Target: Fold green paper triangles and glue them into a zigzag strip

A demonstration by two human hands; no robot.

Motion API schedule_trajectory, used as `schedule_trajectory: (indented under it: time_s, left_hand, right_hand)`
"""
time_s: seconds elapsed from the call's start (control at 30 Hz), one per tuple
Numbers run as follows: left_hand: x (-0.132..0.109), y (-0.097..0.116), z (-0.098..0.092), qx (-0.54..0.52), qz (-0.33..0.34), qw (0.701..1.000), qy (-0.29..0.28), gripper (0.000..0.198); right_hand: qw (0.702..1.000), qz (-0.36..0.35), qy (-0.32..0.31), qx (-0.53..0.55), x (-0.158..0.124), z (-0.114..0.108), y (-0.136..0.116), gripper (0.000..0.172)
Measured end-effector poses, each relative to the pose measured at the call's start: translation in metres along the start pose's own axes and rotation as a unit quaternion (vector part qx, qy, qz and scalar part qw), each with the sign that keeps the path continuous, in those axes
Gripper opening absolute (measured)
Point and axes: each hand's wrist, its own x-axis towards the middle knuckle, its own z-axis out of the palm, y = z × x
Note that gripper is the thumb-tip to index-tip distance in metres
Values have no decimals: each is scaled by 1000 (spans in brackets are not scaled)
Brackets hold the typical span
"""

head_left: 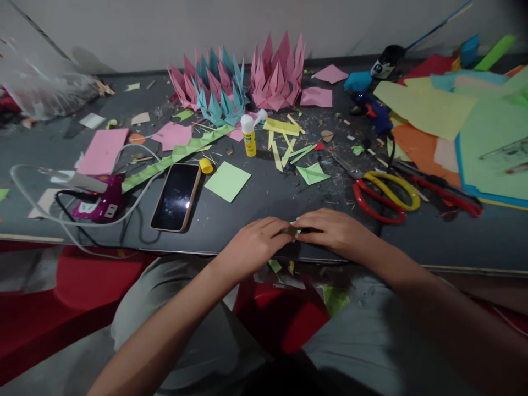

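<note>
Two half-curled hands (259, 239) (330, 228), paper (296, 224) likely between.

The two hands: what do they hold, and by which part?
The left hand and right hand hold a small green paper between them; the exact part is hidden.

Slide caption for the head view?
Left hand and right hand hold green paper at a cluttered table; a glue stick stands beyond.
</note>
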Motion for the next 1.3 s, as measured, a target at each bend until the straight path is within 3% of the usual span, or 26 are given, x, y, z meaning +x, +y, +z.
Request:
schedule_trajectory:
  time_s: [0.13,0.43,0.77,0.9,1.0,1.13,1.3]
  left_hand:
    - [-5,-4,0,-19,-49,999,6,23]
    - [-7,-10,-9,29,51,998,-17,20]
    - [-7,-10,-9,66,83,994,9,20]
    - [-9,1,-3,73,19,997,-4,25]
    - [-12,12,1,86,-52,995,-18,34]
    - [-17,22,-3,84,-124,988,-30,44]
    - [-26,20,-14,53,-170,983,-35,37]
  right_hand:
    - [1000,14,-20,0,-3,0,0,28]
    - [999,7,-29,19,-2,-3,1,29]
    - [999,-12,-12,32,-3,0,3,27]
    - [998,19,-51,10,-1,-2,-4,30]
    - [992,99,-71,-16,0,-5,-14,28]
    - [981,186,-53,-11,-4,-9,-17,28]
    - [972,233,-39,10,-9,-14,-13,23]
